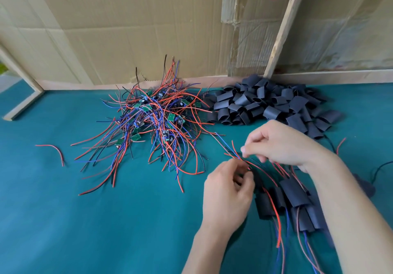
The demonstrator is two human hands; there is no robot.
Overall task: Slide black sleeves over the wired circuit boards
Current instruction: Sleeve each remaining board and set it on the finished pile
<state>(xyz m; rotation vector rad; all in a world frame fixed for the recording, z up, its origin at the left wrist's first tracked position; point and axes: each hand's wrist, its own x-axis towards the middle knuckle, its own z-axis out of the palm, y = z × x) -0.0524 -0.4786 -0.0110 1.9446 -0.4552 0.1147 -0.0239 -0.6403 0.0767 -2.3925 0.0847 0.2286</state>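
Sleeved boards already lie in a small cluster at about five o'clock on the desk, each black tube closed over its board with red and blue leads trailing out both ends; I count roughly half a dozen, though your right forearm hides part of the group. That is the finished share, and it is small.

Your left hand has its fingers curled round a bundle of wires just beside that cluster, and what looks like a black sleeve sits at its fingertips, though the blur there makes it hard to be sure. Your right hand pinches the thin red and blue leads between thumb and fingertip, just above the left. I judge you are midway through threading one more board.

Most of the work remains. At eleven o'clock a thick tangle of bare wired boards waits, green boards showing among red, blue and black leads. At one o'clock the heap of empty black sleeves is still large. One loose red wire lies alone at nine o'clock.
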